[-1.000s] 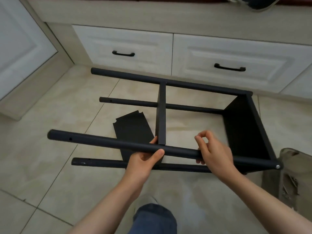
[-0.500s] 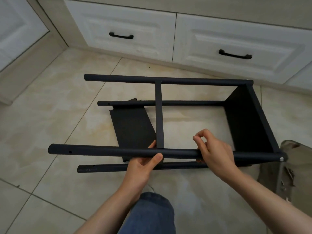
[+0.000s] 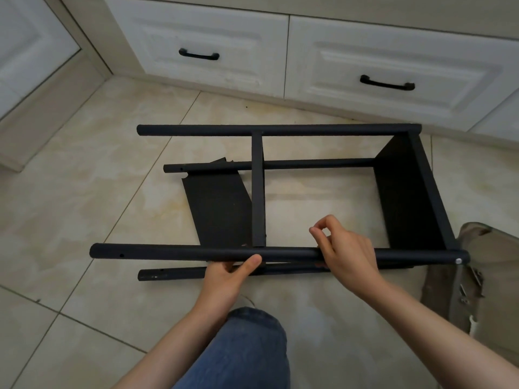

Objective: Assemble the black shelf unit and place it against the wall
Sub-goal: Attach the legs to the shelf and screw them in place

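The shelf unit (image 3: pixel 280 197) is seen lying on its side on the tiled floor (image 3: pixel 84 214), just in front of the white drawers (image 3: pixel 387 71). Four black poles run left to right. The near upper pole (image 3: pixel 174 252) is gripped by the left hand (image 3: pixel 227 276), thumb laid along its front, fingers curled underneath and closed around it. The right hand (image 3: pixel 345 249) is draped over the same pole a little further right, palm down on the tube; its thumb and forefinger are pinched together above the pole, though whether anything small is pinched there cannot be told. A silver screw head (image 3: pixel 458 260) is visible at that pole's right end.

At the right end, one black panel (image 3: pixel 404 192) is fitted between the poles, standing on edge. A narrow crossbar (image 3: pixel 258 189) is seen running from the far upper pole (image 3: pixel 278 130) down to the near one, meeting it just beside the left thumb. A loose panel (image 3: pixel 219 209) is lying flat on the floor under the frame, tucked beneath the far lower pole (image 3: pixel 309 164), with notched corners showing. The near lower pole (image 3: pixel 168 273) is resting on the floor, partly hidden behind the left hand.

A knee in blue jeans (image 3: pixel 247 349) is seen at bottom centre. At the right edge, a torn cardboard box (image 3: pixel 488 276) is sitting close beside the frame's end.
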`<state>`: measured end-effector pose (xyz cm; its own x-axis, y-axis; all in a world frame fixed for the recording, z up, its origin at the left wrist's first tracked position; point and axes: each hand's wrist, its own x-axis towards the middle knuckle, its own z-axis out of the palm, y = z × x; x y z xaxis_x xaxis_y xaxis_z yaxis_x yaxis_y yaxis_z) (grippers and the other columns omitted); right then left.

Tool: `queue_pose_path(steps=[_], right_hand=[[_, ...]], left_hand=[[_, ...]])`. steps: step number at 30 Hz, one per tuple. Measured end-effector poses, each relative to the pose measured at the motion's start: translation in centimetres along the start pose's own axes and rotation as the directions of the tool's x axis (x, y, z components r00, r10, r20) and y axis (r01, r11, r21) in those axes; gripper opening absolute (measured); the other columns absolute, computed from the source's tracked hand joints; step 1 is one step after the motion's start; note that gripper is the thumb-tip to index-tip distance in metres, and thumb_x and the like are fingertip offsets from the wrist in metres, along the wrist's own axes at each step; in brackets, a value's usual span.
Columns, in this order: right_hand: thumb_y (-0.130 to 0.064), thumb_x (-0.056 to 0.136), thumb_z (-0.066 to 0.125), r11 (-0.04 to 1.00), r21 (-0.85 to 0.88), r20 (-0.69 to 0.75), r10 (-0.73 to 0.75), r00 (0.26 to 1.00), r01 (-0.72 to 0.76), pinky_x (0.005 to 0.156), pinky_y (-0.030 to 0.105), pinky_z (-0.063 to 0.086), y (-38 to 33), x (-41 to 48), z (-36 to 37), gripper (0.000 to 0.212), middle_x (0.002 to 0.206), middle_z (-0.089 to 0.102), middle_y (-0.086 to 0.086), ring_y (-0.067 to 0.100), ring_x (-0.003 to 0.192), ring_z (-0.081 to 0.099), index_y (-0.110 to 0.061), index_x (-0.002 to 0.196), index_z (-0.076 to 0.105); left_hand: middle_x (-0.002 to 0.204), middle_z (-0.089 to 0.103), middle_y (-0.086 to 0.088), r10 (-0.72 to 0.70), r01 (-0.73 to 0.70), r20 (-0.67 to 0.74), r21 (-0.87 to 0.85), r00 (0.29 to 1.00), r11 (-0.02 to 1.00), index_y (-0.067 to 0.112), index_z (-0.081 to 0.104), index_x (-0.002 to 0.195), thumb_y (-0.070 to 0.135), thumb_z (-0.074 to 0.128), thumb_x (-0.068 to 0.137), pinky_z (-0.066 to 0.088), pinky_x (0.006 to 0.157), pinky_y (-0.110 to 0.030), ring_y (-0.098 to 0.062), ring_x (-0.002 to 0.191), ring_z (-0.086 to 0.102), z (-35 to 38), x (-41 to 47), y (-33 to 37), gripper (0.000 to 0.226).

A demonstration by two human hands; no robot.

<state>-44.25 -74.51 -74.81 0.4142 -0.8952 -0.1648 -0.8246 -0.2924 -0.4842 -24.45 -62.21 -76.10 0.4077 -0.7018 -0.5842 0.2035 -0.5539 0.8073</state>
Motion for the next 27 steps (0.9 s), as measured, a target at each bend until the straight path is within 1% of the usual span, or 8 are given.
queue_pose_path(steps=[7,9,12,14,18,21,23,27], right_hand=[[-0.049,0.102,0.032,0.999,-0.031,-0.017,-0.028,0.999,0.027,0.062,0.034,0.046,0.2,0.0,0.5,0.025,0.055,0.06,-0.008,0.009,0.056,0.058,-0.029,0.105,0.045],[-0.05,0.102,0.031,0.999,-0.041,-0.007,-0.036,0.999,0.036,0.064,0.035,0.049,0.1,-0.1,0.5,0.027,0.057,0.061,-0.008,0.01,0.056,0.058,-0.028,0.106,0.046],[-0.05,0.102,0.032,0.997,-0.05,0.009,-0.051,0.999,0.052,0.069,0.039,0.051,0.1,-0.2,0.4,0.029,0.063,0.065,-0.005,0.014,0.06,0.061,-0.026,0.109,0.047],[-0.05,0.102,0.032,0.997,-0.05,0.019,-0.056,0.998,0.057,0.071,0.039,0.052,0.2,-0.2,0.3,0.029,0.064,0.066,-0.005,0.015,0.062,0.062,-0.026,0.109,0.047],[-0.05,0.102,0.032,0.995,-0.064,0.006,-0.078,0.997,0.078,0.068,0.037,0.051,0.1,-0.4,0.3,0.028,0.065,0.066,-0.005,0.013,0.059,0.061,-0.026,0.109,0.046],[-0.049,0.102,0.033,0.993,-0.084,-0.017,-0.09,0.996,0.089,0.064,0.035,0.049,0.1,-0.4,0.4,0.028,0.065,0.066,-0.006,0.014,0.058,0.059,-0.026,0.108,0.047],[-0.05,0.102,0.032,0.992,-0.094,-0.012,-0.09,0.996,0.088,0.065,0.035,0.049,0.2,-0.4,0.4,0.029,0.068,0.068,-0.006,0.015,0.059,0.061,-0.026,0.109,0.047],[-0.051,0.102,0.029,0.991,-0.098,0.019,-0.093,0.996,0.094,0.069,0.037,0.051,0.3,-0.4,0.4,0.031,0.07,0.069,-0.006,0.015,0.062,0.063,-0.026,0.11,0.046]], left_hand=[[0.08,0.078,0.011,0.097,-0.075,-0.062,0.289,0.993,0.955,0.027,0.078,0.079,0.069,0.068,0.063,0.054,0.079,-0.023,-0.005,0.084,0.073,0.0,-1.3,0.6,0.046],[0.066,0.074,0.006,0.175,-0.069,-0.11,0.625,0.978,0.777,0.021,0.075,0.065,0.079,0.058,0.071,0.057,0.071,-0.031,-0.009,0.071,0.071,-0.3,-1.6,1.2,0.061],[0.049,0.06,0.005,0.359,-0.048,-0.074,0.946,0.93,0.319,0.019,0.063,0.055,0.087,0.035,0.075,0.05,0.053,-0.03,-0.013,0.053,0.061,-0.5,-2.2,2.9,0.076],[0.045,0.05,0.004,0.553,-0.16,0.107,0.986,0.826,0.048,0.018,0.054,0.052,0.081,0.036,0.076,0.036,0.043,-0.025,-0.018,0.043,0.053,-0.8,-2.1,3.9,0.069],[0.065,0.057,-0.002,0.755,-0.47,0.531,0.817,0.384,-0.334,0.013,0.06,0.07,0.055,0.077,0.075,0.038,0.048,-0.03,-0.022,0.059,0.052,-2.2,-0.1,4.8,0.045],[0.122,0.066,-0.009,0.609,-0.539,0.632,0.759,0.479,-0.364,0.011,0.066,0.124,0.064,0.069,0.077,0.052,0.091,-0.044,-0.032,0.115,0.06,-2.9,2.1,6.1,0.071],[0.158,0.041,-0.005,0.473,-0.581,0.689,0.721,0.549,-0.377,0.019,0.043,0.152,0.072,0.051,0.085,0.03,0.12,-0.048,-0.03,0.149,0.032,-3.1,3.1,6.8,0.086],[0.169,0.007,0.004,0.345,-0.651,0.746,0.666,0.57,-0.365,0.03,0.026,0.158,0.081,0.029,0.089,0.003,0.126,-0.04,-0.016,0.156,-0.007,-3.5,4.7,7.2,0.086]])
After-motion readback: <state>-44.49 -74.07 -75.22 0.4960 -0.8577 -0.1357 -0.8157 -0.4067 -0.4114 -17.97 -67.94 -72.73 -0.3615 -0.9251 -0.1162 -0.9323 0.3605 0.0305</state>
